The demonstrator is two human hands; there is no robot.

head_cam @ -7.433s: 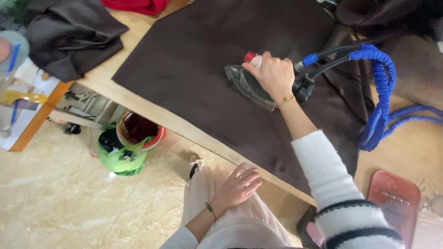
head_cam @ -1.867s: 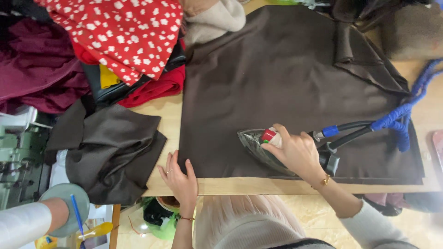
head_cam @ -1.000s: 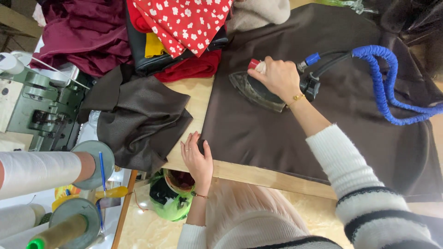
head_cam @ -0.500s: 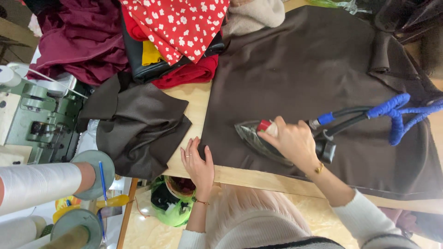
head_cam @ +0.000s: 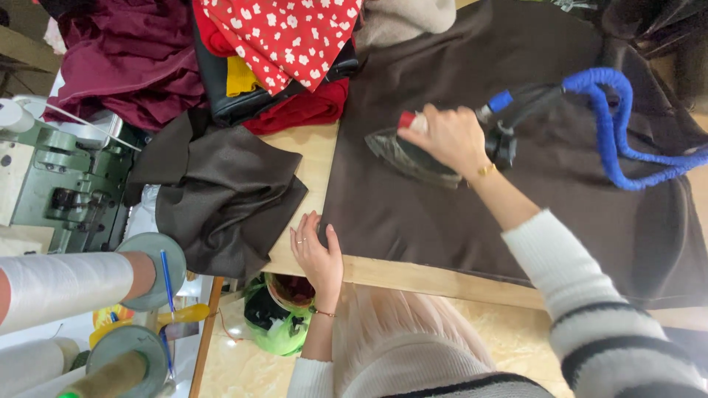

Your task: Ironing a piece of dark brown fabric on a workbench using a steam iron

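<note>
A large dark brown cloth lies spread over a wooden table. My right hand grips the handle of a steam iron, whose soleplate rests flat on the cloth near its left part. A blue wrapped hose runs from the iron's back to the right. My left hand lies flat with fingers spread on the cloth's near left corner at the table's front edge, pinning it down.
A folded dark brown piece hangs off the table's left end. Red flowered, maroon and black fabrics are piled at the back left. A green sewing machine and white thread cones stand at left. A green bin sits below.
My right hand has slid the iron away from the front edge toward the cloth's far left part. The blue hose has swung with it. My left hand stays on the corner.
</note>
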